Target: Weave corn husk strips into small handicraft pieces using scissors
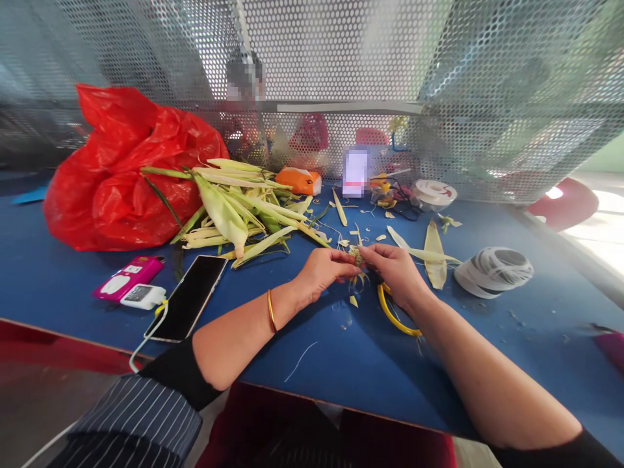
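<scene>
My left hand and my right hand meet over the blue table, fingertips pinched from both sides on a small bundle of pale husk strips. Thin frayed ends stick out above and below the fingers; the rest of the bundle is hidden. Under my right hand lies a yellow curved loop, partly covered, so its kind cannot be told. Husk scraps lie around both hands. A long pale husk strip stretches to the right of my right hand, crossing a broad flat husk piece.
Left of my hands lies a pile of green corn husks against a red plastic bag. A phone, a magenta pack, an orange packet, a white spool and a striped roll surround the workspace. Perforated metal screen stands behind.
</scene>
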Demonstrator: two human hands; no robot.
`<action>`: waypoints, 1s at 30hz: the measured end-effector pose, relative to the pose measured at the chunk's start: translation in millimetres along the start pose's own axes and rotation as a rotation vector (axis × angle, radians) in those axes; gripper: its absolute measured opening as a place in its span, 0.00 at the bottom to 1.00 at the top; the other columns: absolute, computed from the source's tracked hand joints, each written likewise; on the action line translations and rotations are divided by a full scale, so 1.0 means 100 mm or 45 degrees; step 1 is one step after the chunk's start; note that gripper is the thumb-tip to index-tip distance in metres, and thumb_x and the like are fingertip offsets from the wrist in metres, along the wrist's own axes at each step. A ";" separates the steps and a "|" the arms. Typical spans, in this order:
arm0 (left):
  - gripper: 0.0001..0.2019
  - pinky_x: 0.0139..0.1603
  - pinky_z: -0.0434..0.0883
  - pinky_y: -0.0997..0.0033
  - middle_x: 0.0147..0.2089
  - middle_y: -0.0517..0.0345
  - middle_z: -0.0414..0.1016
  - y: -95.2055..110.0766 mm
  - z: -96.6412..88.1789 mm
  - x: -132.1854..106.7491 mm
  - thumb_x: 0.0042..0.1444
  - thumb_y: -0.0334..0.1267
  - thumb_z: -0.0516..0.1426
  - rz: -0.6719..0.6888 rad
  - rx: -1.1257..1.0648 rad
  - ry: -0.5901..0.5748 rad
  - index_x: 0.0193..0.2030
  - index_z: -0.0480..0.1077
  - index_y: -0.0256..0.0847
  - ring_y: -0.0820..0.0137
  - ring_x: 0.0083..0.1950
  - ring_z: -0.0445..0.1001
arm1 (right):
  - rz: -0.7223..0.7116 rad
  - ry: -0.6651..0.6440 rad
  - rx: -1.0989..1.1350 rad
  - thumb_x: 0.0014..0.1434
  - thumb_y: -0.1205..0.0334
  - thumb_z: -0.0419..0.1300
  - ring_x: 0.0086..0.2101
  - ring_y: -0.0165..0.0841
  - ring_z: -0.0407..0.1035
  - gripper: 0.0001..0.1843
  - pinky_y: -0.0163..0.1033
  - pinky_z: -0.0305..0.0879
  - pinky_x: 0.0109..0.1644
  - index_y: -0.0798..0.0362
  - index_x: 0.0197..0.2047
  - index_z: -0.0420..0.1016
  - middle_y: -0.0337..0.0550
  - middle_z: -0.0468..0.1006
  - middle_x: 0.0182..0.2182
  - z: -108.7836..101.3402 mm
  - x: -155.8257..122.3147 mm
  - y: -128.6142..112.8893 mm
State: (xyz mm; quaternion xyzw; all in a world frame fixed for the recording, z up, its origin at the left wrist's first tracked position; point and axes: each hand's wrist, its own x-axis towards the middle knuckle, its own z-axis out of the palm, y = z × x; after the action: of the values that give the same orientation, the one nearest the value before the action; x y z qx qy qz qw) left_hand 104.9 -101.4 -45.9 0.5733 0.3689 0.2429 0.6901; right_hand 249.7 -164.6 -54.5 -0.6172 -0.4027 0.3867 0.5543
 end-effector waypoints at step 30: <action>0.07 0.27 0.66 0.78 0.34 0.51 0.80 -0.02 -0.05 0.12 0.60 0.38 0.57 -0.080 -0.213 0.304 0.35 0.70 0.36 0.75 0.27 0.75 | 0.149 0.063 0.256 0.32 0.55 0.75 0.26 0.27 0.71 0.23 0.34 0.66 0.34 0.54 0.32 0.74 0.37 0.78 0.24 -0.15 0.08 -0.11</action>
State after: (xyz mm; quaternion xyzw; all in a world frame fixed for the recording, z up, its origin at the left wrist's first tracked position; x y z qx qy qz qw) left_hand 108.2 -89.9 -50.8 0.4690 0.4447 0.3174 0.6939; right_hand 265.7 -161.8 -42.8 -0.5902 -0.3115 0.4415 0.5998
